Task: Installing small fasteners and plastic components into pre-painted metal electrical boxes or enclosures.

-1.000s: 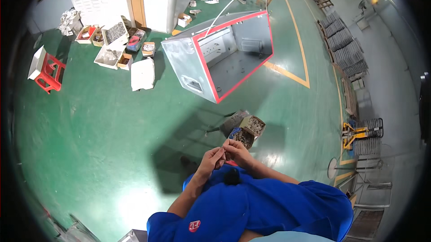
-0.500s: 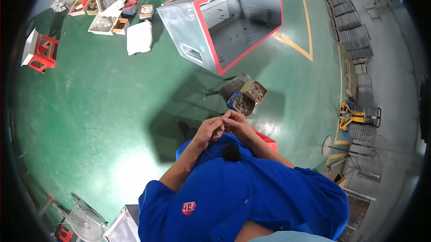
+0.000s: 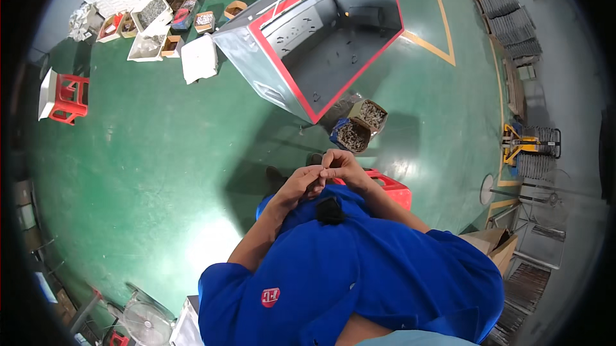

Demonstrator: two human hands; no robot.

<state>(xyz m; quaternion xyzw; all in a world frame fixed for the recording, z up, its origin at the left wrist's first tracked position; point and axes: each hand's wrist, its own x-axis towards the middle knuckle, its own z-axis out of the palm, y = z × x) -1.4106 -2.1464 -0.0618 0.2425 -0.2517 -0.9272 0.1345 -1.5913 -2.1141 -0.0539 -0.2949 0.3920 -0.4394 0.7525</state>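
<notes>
My left hand (image 3: pixel 300 185) and my right hand (image 3: pixel 341 166) meet in front of my waist, fingertips pinched together. Whatever lies between them is too small to make out. Just beyond the hands, two boxes stand on the floor: a blue-edged box (image 3: pixel 352 135) and a cardboard box (image 3: pixel 371 114), both full of small metal-looking pieces. Past them stands a large grey metal cabinet (image 3: pixel 269 92) with a red-edged opening; small fittings show inside. A red plastic stool (image 3: pixel 391 187) is partly hidden behind my right forearm.
Bins of small parts (image 3: pixel 154 16) and a white-topped stool (image 3: pixel 199 59) stand at the far left, a red stool (image 3: pixel 69 99) nearer the left edge. On the right are a yellow pallet jack (image 3: pixel 521 144), stacked metal panels (image 3: pixel 504 9) and a fan (image 3: pixel 489 189).
My view has shifted, so the cabinet appears closer and more of the red stool shows. Both hands stay pinched together, the right fingers slightly raised.
</notes>
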